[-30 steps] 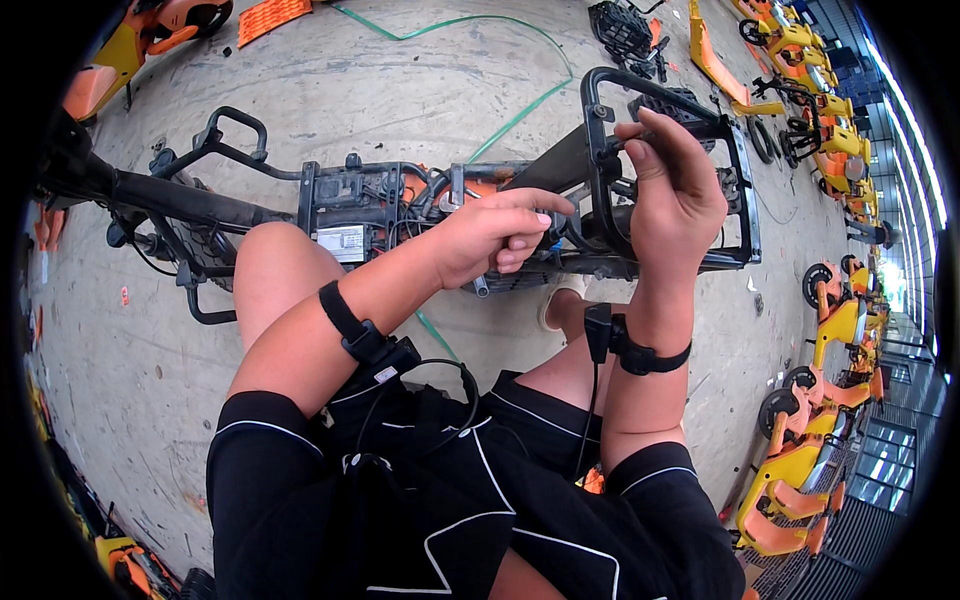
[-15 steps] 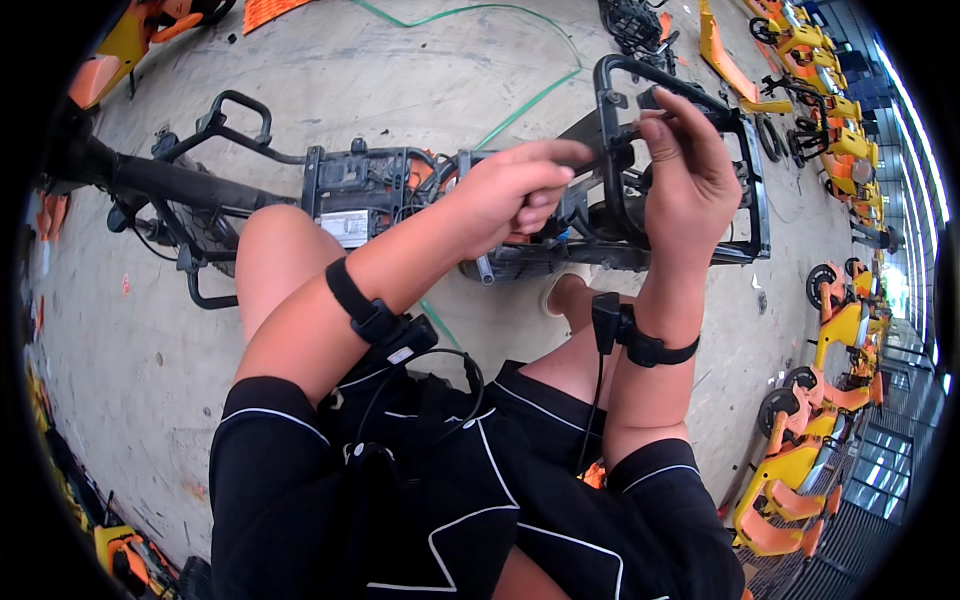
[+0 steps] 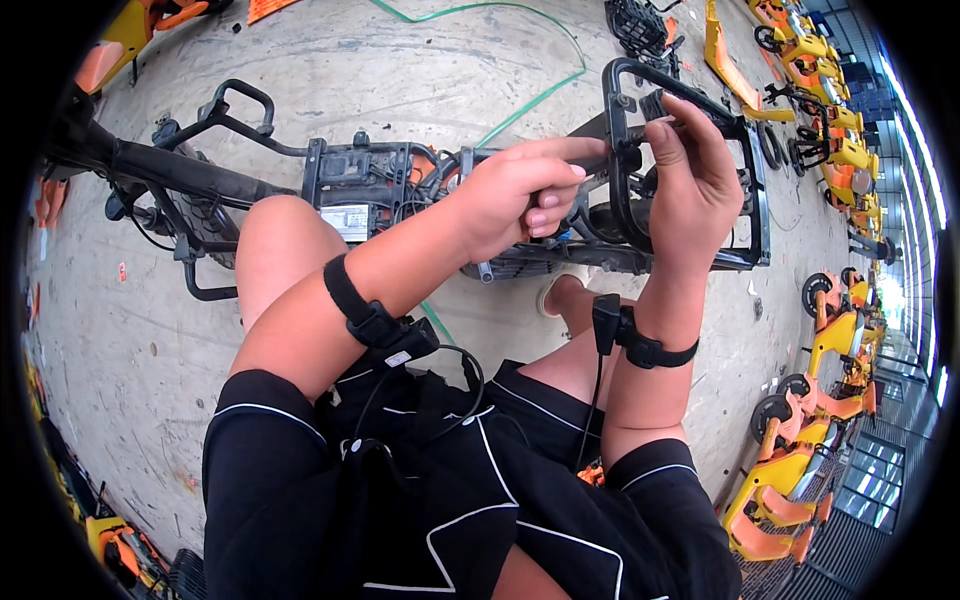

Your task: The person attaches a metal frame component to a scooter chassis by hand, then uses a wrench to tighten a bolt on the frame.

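Observation:
A stripped scooter frame [image 3: 235, 178] with black tubes lies across the floor in front of me. My left hand [image 3: 525, 195] is at its rear rack [image 3: 618, 170], index finger stretched to the upright tube. The other fingers are curled into the palm, and what they hold, if anything, is hidden. Just right of that tube, my right hand [image 3: 695, 190] has its thumb and forefinger brought close together beside a small dark fitting [image 3: 630, 150] on the rack. Anything pinched between them is too small to make out.
Wiring [image 3: 425, 180] and a box with a white label [image 3: 346, 222] sit mid-frame. A green strap [image 3: 535, 100] crosses the concrete floor behind. Yellow and orange scooters [image 3: 790, 460] line the right side. Loose black parts [image 3: 640, 28] and a yellow panel [image 3: 728, 60] lie far right.
The left forefinger, blurred before, is now sharp and slightly farther right, against the rack's tube. My right hand keeps nearly the same pose. The whole view has shifted slightly.

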A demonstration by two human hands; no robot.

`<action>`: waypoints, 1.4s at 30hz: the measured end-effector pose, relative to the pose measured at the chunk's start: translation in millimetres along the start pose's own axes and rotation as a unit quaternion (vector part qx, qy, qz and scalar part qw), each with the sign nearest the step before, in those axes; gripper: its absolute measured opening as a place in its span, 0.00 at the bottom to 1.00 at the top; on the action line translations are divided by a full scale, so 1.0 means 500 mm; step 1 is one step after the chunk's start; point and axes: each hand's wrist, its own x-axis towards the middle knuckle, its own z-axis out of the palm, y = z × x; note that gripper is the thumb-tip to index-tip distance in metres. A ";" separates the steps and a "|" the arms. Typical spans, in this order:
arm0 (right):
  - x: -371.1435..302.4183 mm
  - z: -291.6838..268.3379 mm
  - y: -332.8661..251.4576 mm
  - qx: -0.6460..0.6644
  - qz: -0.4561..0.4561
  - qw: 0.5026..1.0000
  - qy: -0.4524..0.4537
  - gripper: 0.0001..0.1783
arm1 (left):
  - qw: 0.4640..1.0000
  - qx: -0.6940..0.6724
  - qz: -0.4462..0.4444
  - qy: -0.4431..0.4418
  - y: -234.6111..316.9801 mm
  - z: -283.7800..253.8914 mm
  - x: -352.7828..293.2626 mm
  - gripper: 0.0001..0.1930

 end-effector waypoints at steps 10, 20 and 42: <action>-0.004 0.006 -0.003 0.012 -0.049 0.999 0.007 0.14 | 0.999 -0.016 -0.007 -0.046 -0.001 -0.015 0.007 0.32; 0.003 0.007 -0.005 -0.039 -0.025 0.999 0.004 0.15 | 0.998 -0.005 -0.015 -0.061 0.002 -0.025 0.003 0.32; 0.015 0.004 -0.003 -0.061 -0.074 0.994 -0.047 0.16 | 1.000 -0.001 0.023 0.017 0.042 -0.072 0.002 0.22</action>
